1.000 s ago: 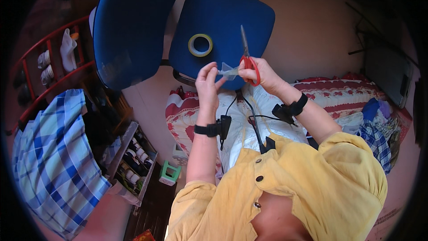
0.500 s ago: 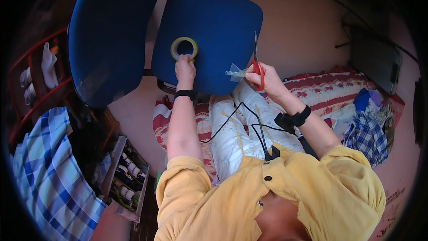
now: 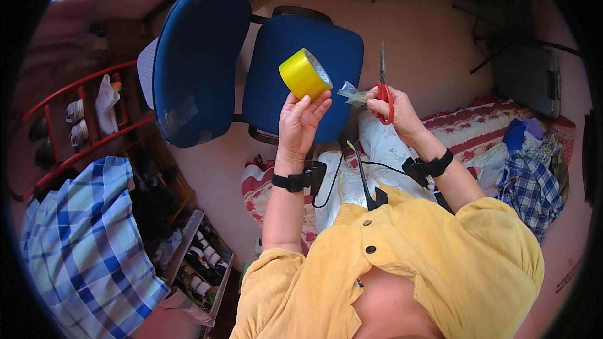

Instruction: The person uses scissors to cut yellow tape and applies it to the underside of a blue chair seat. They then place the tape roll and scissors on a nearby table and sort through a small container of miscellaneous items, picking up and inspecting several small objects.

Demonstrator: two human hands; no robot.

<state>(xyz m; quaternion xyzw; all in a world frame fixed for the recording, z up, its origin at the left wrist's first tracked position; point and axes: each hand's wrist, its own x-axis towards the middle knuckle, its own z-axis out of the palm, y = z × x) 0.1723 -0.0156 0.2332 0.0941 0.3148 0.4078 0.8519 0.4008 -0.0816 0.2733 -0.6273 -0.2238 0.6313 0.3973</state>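
Lap and legs: mostly hidden under the yellow shirt (image 3: pixel 440 257). Left hand (image 3: pixel 300 124): fingers curled around a yellow tape roll (image 3: pixel 304 74), raised over the blue chair seat (image 3: pixel 301 75). Right hand (image 3: pixel 394 108): closed on red-handled scissors (image 3: pixel 383 88), blades pointing far, pinching a crumpled clear tape scrap (image 3: pixel 353 93).

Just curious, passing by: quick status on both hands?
Left hand holds yellow tape roll up. Right hand grips red-handled scissors, clear tape scrap. Blue chair seat beneath.
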